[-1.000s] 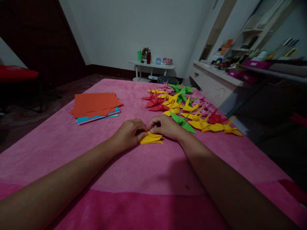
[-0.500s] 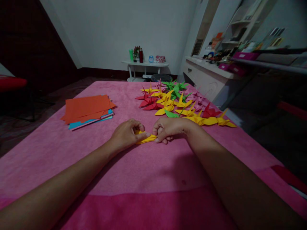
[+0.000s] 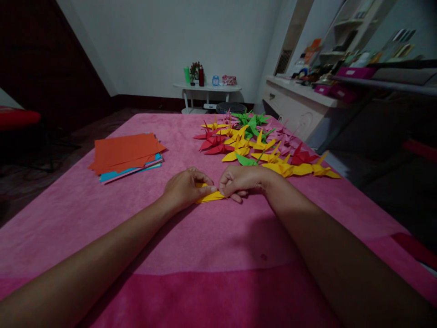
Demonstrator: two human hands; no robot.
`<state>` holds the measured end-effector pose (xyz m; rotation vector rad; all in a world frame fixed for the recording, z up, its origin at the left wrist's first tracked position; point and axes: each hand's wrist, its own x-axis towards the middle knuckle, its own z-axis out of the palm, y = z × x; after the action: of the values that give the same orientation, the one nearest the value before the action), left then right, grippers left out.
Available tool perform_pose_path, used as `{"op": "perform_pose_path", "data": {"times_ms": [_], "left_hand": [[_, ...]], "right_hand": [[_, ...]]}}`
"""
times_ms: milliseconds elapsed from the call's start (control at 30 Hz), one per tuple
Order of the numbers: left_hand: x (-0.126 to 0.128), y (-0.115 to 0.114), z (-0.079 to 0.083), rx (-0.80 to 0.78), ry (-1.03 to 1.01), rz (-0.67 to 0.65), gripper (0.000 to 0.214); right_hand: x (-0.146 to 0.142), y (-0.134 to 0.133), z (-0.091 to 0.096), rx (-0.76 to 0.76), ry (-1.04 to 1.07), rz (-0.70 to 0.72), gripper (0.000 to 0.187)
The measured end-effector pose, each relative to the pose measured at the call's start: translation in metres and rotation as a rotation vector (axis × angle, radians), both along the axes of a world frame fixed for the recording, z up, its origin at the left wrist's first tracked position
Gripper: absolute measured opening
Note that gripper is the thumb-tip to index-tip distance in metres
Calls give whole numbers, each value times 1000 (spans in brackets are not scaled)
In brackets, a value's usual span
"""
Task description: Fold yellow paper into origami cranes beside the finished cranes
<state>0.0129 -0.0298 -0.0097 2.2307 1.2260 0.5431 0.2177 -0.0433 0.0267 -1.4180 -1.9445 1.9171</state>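
A folded piece of yellow paper (image 3: 210, 197) lies low over the pink cloth, between my two hands. My left hand (image 3: 187, 187) grips its left part, thumb on top and fingers behind. At the paper's right end, my right hand (image 3: 235, 183) pinches the tip, with the lower fingers curled beneath. My fingers hide both ends of the paper. Just beyond the right hand sit several folded paper cranes: yellow cranes (image 3: 239, 148), red cranes (image 3: 215, 143), green cranes (image 3: 251, 125) and pink cranes (image 3: 283, 136).
A stack of paper sheets (image 3: 124, 152), orange on top with blue and pink below, lies at the left on the pink tablecloth (image 3: 164, 246). Past the table's far edge stands a small white table (image 3: 208, 87). A cluttered dresser (image 3: 300, 93) stands at the right.
Both hands remain on the yellow paper with only small finger shifts; the right hand's pinch sits slightly closer to the left thumb. The whole view has shifted slightly.
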Motion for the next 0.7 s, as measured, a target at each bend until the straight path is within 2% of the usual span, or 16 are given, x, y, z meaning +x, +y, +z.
{"op": "perform_pose_path", "data": {"times_ms": [167,267,367,500,600,700], "left_hand": [[3,-3,3,5,30,50,34],[4,-4,4,26,61,74,34],[4,-4,4,50,87,97,32],[2,1,-3,29,38,83,30],[-2,7,-6,-37,-53,-8,31],[-7,11,-2,-209,-159,-122,25]], "right_hand": [[5,0,3,-7,9,27,17],[10,0,8,44,28,15,26],[8,-2,13,182,-25,45,31],[-8,-11,20,505,-273,62,34],[-19,-18,23,663,-420,56,24],[-23,-22,22,770,-428,31,15]]}}
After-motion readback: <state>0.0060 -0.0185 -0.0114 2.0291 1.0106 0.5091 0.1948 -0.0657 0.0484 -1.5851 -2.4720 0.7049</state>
